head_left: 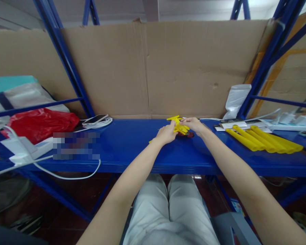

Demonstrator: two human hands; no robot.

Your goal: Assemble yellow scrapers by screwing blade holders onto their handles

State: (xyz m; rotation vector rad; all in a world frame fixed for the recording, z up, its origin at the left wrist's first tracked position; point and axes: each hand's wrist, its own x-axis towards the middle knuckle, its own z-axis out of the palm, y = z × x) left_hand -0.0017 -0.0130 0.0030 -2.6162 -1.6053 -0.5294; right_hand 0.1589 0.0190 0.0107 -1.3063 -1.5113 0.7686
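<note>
Over the blue shelf (132, 143), both hands meet on a yellow plastic piece (177, 119) with several arms sticking out; its exact kind is unclear. My left hand (166, 133) is closed around its left side. My right hand (192, 125) pinches it from the right, fingertips against the plastic. Just under the piece lies a red and black object (188, 134), mostly covered, so I cannot tell what it is. A small yellow tip pokes out left of my left wrist.
Several yellow tubes (255, 139) lie at the right, before a white power strip (285, 125). On the left are a phone (95, 119) on a coiled white cable, a red plastic bag (44, 123) and a white charger. Cardboard (112, 68) stands behind; blue posts (66, 64) frame both sides.
</note>
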